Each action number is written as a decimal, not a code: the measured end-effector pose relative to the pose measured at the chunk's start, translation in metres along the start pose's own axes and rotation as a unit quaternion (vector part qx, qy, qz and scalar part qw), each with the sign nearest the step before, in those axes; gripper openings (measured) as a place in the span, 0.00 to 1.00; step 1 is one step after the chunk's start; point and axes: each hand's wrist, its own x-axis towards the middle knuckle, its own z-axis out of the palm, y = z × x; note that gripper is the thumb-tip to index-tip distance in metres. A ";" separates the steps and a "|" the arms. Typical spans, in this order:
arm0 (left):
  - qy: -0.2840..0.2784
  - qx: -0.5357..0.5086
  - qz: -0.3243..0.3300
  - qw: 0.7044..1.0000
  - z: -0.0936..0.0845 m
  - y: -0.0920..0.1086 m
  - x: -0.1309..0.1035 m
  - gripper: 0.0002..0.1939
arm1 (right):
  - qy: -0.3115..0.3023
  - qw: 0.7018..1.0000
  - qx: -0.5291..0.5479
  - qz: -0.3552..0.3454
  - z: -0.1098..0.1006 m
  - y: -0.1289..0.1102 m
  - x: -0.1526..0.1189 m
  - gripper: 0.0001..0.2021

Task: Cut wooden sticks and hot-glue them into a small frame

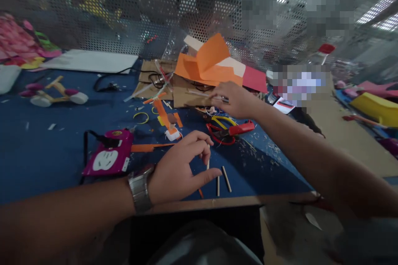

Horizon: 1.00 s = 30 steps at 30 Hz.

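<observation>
My left hand (183, 165), with a metal watch (139, 188) on the wrist, rests low over the blue table, thumb and fingers apart. Three short pale wooden sticks (226, 179) lie by its thumb and fingertips, one partly hidden. Farther out, my right hand (233, 100) has its fingers bent down around a thin, pale rod (199, 92) above the cardboard (186, 98); its exact kind is unclear. Below that hand lie red-handled pliers (238, 129) and a yellow-handled tool (222, 121). A small orange-paper and stick model (166, 116) stands beyond my left hand.
A magenta glue-gun-like device (108, 155) with a black cord sits left. Behind it are a wooden wheeled model (59, 93) and a white board (93, 61). Orange paper (211, 62) and red paper (255, 78) lie at the back before a perforated metal screen (130, 29). Scraps litter the table.
</observation>
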 end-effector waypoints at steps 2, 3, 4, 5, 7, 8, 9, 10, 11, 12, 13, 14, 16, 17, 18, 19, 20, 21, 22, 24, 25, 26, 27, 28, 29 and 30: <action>-0.005 0.014 -0.012 1.000 0.001 -0.002 0.000 0.17 | -0.052 0.997 0.022 -0.045 -0.004 -0.015 -0.026 0.17; -0.007 0.021 -0.017 1.000 0.001 -0.003 0.001 0.17 | -0.071 0.995 0.029 -0.062 -0.006 -0.021 -0.038 0.22; -0.012 0.031 -0.021 0.999 0.001 -0.004 0.001 0.17 | -0.086 0.993 0.034 -0.076 -0.008 -0.026 -0.048 0.28; -0.020 0.041 -0.023 0.999 0.000 -0.006 0.002 0.18 | -0.103 0.990 0.038 -0.090 -0.009 -0.029 -0.057 0.32; -0.043 0.067 -0.022 0.997 -0.001 -0.009 0.004 0.20 | -0.122 0.988 0.036 -0.092 -0.009 -0.031 -0.067 0.37; -0.055 0.081 -0.022 0.995 -0.002 -0.010 0.005 0.21 | -0.124 0.989 0.030 -0.081 -0.007 -0.031 -0.070 0.38; -0.065 0.095 -0.022 0.993 -0.003 -0.012 0.006 0.21 | -0.121 0.990 0.022 -0.065 -0.005 -0.029 -0.071 0.37; -0.073 0.107 -0.023 0.991 -0.003 -0.014 0.007 0.20 | -0.114 0.992 0.014 -0.047 -0.003 -0.028 -0.071 0.35; -0.078 0.117 -0.025 0.990 -0.004 -0.015 0.008 0.20 | -0.106 0.994 0.006 -0.030 -0.001 -0.026 -0.070 0.33; -0.083 0.125 -0.027 0.988 -0.004 -0.017 0.008 0.20 | -0.098 0.995 -0.001 -0.017 0.001 -0.025 -0.070 0.31; -0.088 0.132 -0.027 0.987 -0.004 -0.018 0.009 0.20 | -0.089 0.996 -0.005 -0.007 0.003 -0.025 -0.070 0.28; -0.093 0.137 -0.027 0.986 -0.004 -0.019 0.010 0.21 | -0.083 0.997 -0.007 0.002 0.003 -0.026 -0.070 0.27; -0.102 0.144 -0.025 0.984 -0.004 -0.019 0.010 0.21 | -0.072 0.997 -0.008 0.014 0.003 -0.030 -0.073 0.28; -0.105 0.147 -0.024 0.983 -0.004 -0.019 0.010 0.21 | -0.069 0.997 -0.007 0.018 0.001 -0.033 -0.076 0.28; -0.108 0.150 -0.023 0.983 -0.004 -0.018 0.010 0.21 | -0.065 0.998 -0.006 0.022 -0.002 -0.037 -0.081 0.28; -0.109 0.153 -0.022 0.982 -0.003 -0.018 0.010 0.21 | -0.062 0.998 -0.005 0.024 -0.006 -0.041 -0.087 0.27; -0.111 0.156 -0.021 0.981 -0.003 -0.017 0.010 0.21 | -0.057 0.998 -0.002 0.027 -0.010 -0.045 -0.094 0.26; -0.112 0.158 -0.020 0.981 -0.003 -0.017 0.010 0.21 | -0.053 0.998 0.001 0.031 -0.016 -0.049 -0.102 0.24; -0.113 0.161 -0.019 0.980 -0.003 -0.017 0.010 0.21 | -0.046 0.998 0.009 0.037 -0.022 -0.051 -0.112 0.23; -0.115 0.164 -0.016 0.980 -0.003 -0.017 0.009 0.21 | -0.034 0.997 0.015 0.072 -0.035 -0.051 -0.135 0.22; -0.114 0.165 -0.015 0.979 -0.003 -0.016 0.009 0.21 | -0.038 0.992 0.014 0.118 -0.041 -0.049 -0.149 0.21; -0.114 0.167 -0.014 0.979 -0.003 -0.016 0.009 0.21 | -0.037 0.982 0.011 0.186 -0.047 -0.044 -0.163 0.20; -0.113 0.167 -0.013 0.979 -0.003 -0.016 0.009 0.20 | -0.027 0.961 0.000 0.275 -0.052 -0.039 -0.177 0.17; -0.113 0.168 -0.012 0.979 -0.003 -0.016 0.008 0.20 | -0.013 0.943 -0.017 0.332 -0.057 -0.032 -0.191 0.14; -0.113 0.169 -0.011 0.979 -0.003 -0.016 0.008 0.20 | 0.000 0.927 -0.031 0.373 -0.060 -0.025 -0.205 0.11; -0.114 0.169 -0.011 0.979 -0.003 -0.016 0.008 0.20 | 0.017 0.910 -0.046 0.411 -0.061 -0.018 -0.218 0.09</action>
